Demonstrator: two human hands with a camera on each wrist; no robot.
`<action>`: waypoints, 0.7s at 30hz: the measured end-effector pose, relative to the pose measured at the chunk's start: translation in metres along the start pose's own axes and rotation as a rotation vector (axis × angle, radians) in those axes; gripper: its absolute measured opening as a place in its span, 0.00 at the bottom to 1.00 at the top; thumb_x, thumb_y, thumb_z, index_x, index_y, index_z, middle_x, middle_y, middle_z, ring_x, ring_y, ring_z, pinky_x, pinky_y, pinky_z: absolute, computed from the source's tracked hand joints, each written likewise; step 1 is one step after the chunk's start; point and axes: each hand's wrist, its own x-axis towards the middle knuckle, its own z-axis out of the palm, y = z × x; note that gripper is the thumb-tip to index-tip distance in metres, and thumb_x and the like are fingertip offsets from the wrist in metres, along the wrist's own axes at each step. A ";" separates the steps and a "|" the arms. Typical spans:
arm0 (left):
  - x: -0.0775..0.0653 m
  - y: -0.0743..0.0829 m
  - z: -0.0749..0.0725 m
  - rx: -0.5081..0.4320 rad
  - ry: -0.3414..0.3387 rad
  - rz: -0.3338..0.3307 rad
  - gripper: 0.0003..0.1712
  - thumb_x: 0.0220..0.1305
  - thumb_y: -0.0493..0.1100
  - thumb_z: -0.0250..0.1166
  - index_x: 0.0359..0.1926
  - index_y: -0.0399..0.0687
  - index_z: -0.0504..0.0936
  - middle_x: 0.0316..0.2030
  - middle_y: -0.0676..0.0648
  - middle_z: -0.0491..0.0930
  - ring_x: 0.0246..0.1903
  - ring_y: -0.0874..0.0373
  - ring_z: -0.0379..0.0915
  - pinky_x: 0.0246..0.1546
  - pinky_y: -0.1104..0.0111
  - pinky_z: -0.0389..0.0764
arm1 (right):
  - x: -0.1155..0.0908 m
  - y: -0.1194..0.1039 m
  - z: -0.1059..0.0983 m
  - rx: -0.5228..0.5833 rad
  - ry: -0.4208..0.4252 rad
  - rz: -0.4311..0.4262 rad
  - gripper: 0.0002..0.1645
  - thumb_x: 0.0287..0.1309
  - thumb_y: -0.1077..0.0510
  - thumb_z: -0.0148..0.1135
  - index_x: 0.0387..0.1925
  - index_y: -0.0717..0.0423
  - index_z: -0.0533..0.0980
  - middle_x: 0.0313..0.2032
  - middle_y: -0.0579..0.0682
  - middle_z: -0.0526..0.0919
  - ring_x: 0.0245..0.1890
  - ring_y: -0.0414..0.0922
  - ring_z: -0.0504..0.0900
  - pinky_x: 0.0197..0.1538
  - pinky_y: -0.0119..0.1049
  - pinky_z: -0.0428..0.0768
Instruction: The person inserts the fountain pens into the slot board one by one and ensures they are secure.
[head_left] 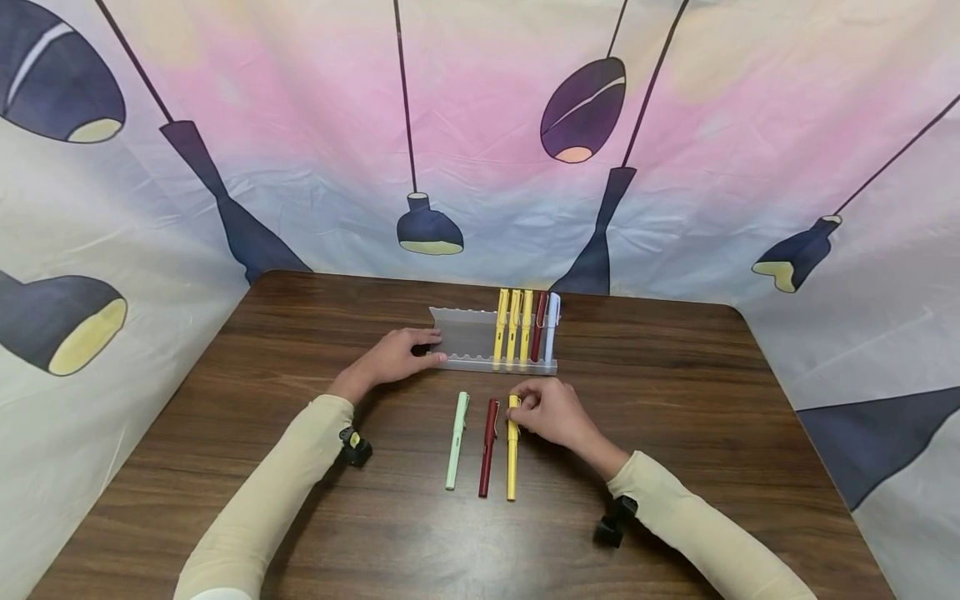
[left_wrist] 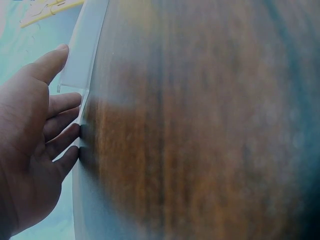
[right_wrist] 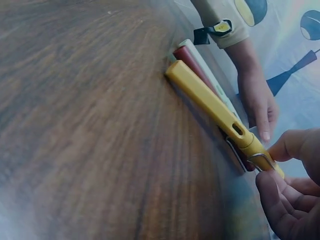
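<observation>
My right hand [head_left: 553, 410] pinches the clip end of a yellow pen [head_left: 512, 458] between thumb and fingers. In the right wrist view this yellow pen [right_wrist: 202, 95] shows its wire clip and a small window in the barrel. Left of it on the table lie a dark red pen [head_left: 488, 450] and a pale green pen [head_left: 457, 442]. With fingers extended, my left hand [head_left: 397, 357] touches the left end of a clear plastic pen rack [head_left: 468, 333]. The left wrist view shows the fingertips of the left hand [left_wrist: 35, 120] right at the rack's edge [left_wrist: 85, 55].
On the rack's right side rest several pens: yellow pens [head_left: 513, 333], a dark red pen [head_left: 537, 329] and a light blue pen [head_left: 552, 329]. The brown wooden table [head_left: 645, 367] ends at a fabric backdrop [head_left: 480, 167] printed with hanging lamps.
</observation>
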 end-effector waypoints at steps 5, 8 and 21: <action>0.000 0.000 -0.001 -0.004 -0.004 0.002 0.37 0.71 0.62 0.63 0.68 0.41 0.77 0.72 0.42 0.70 0.73 0.43 0.62 0.70 0.47 0.67 | 0.001 0.000 -0.002 0.027 -0.024 0.024 0.08 0.54 0.62 0.74 0.38 0.58 0.86 0.20 0.41 0.83 0.18 0.38 0.80 0.22 0.34 0.78; 0.000 0.000 -0.001 -0.005 -0.002 0.004 0.37 0.71 0.63 0.63 0.68 0.41 0.76 0.71 0.42 0.70 0.73 0.43 0.62 0.70 0.47 0.67 | 0.000 0.000 -0.002 0.030 -0.040 0.044 0.06 0.55 0.62 0.74 0.36 0.57 0.86 0.20 0.42 0.83 0.18 0.38 0.81 0.23 0.33 0.78; 0.000 -0.001 0.000 -0.001 -0.001 0.004 0.37 0.71 0.63 0.63 0.68 0.41 0.77 0.72 0.42 0.70 0.73 0.43 0.62 0.70 0.47 0.67 | 0.002 0.007 0.001 -0.018 -0.062 0.009 0.07 0.56 0.62 0.72 0.38 0.58 0.86 0.22 0.41 0.84 0.19 0.36 0.81 0.22 0.31 0.77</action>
